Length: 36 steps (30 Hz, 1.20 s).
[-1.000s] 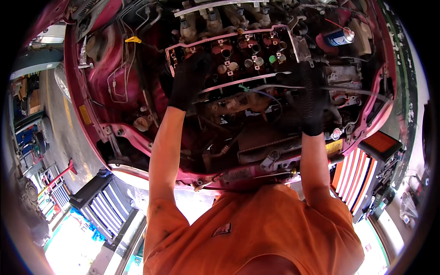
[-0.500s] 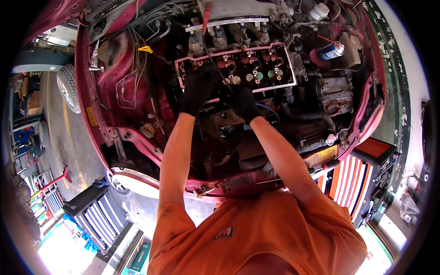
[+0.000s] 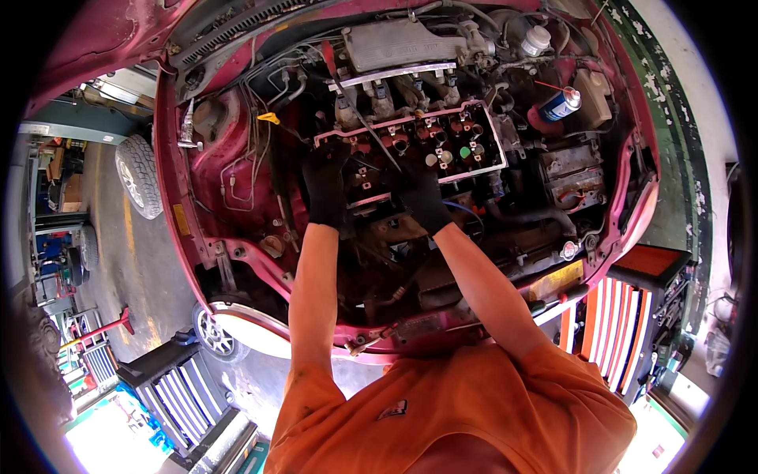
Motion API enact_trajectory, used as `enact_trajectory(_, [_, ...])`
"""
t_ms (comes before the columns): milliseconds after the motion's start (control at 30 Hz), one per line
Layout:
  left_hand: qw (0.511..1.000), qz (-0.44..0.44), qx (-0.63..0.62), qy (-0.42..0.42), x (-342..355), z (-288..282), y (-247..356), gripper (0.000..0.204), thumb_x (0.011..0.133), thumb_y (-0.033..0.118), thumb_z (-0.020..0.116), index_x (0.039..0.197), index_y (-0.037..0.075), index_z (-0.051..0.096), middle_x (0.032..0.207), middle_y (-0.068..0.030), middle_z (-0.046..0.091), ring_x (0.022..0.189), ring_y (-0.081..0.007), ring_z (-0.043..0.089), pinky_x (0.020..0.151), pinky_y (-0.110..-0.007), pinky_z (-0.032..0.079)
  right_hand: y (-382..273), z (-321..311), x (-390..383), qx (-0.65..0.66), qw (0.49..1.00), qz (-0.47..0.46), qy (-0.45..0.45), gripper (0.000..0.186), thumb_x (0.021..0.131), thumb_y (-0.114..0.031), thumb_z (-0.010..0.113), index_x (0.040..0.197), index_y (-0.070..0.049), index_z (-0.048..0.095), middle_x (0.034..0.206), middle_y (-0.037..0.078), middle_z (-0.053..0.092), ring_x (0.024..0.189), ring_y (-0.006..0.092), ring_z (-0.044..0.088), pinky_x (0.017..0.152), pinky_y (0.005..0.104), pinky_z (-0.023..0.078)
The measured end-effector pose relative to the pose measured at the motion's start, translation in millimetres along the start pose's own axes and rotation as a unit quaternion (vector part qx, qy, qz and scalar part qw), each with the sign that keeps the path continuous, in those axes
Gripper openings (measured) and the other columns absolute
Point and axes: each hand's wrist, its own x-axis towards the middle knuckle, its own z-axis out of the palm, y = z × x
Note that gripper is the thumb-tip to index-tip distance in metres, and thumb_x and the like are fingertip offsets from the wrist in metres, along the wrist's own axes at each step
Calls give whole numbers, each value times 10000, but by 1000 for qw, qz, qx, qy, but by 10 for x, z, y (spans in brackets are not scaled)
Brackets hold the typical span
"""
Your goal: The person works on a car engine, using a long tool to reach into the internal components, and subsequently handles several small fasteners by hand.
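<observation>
I lean over the engine bay of a red car (image 3: 197,182). The exposed cylinder head (image 3: 442,146) shows its valve gear inside a pale gasket rim. My left hand (image 3: 325,186), in a black glove, lies flat on the left end of the head with nothing in it. My right hand (image 3: 422,197), also in a black glove, sits at the head's front edge. It is closed around a long thin dark tool (image 3: 367,122) that slants up and left toward the intake manifold (image 3: 395,43).
A blue spray can (image 3: 560,103) with a red cap stands at the right of the bay, above the battery (image 3: 570,170). An orange and white tool cabinet (image 3: 624,316) is at lower right. A dark drawer chest (image 3: 170,387) is at lower left. A loose wheel (image 3: 138,174) stands at the left.
My right hand has swung from the right side of the bay to the middle of the cylinder head and now grips the thin tool. My left hand has stayed at the head's left end.
</observation>
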Motion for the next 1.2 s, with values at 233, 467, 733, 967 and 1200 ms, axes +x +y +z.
enact_trajectory(233, [962,-190,-196,-4,-658,256,298,163,959,259,585,951,132,687,824,25,660,728,-57,615,515,-235,457,-1165,-710,-6,11,997,-74,7,204,786,-214,773,861,-34,712,705,128,683,644,192,682,607,330,514])
enact_trajectory(467, [977,57,-61,-197,-1353,381,421,500,946,225,604,1367,35,413,1005,-77,685,790,-126,652,663,-255,532,-1723,-1422,-429,-87,983,-85,-137,282,784,-289,724,876,-23,698,742,167,669,697,325,667,647,398,507])
enact_trajectory(733, [902,-280,-280,-174,-2066,665,421,604,971,585,405,1236,68,572,1061,-109,664,835,-182,636,537,-241,497,-1849,-1664,-873,-260,942,-187,-100,267,827,-299,685,938,-57,686,827,176,646,871,357,626,717,459,495])
enact_trajectory(967, [943,-128,-291,-97,-2298,798,124,324,982,320,522,1174,72,606,977,-78,664,858,-185,635,670,-298,535,-1743,-1490,-1806,-194,966,-165,-50,135,840,-128,649,955,-64,683,765,181,629,692,380,615,591,414,484])
enact_trajectory(1200, [816,-303,-490,-55,-2178,789,246,191,961,284,564,907,107,616,709,-33,606,537,-173,546,472,-300,457,-1724,-1664,-2150,-2,999,-28,-16,98,906,-114,630,929,-27,671,648,59,609,554,109,555,522,280,424])
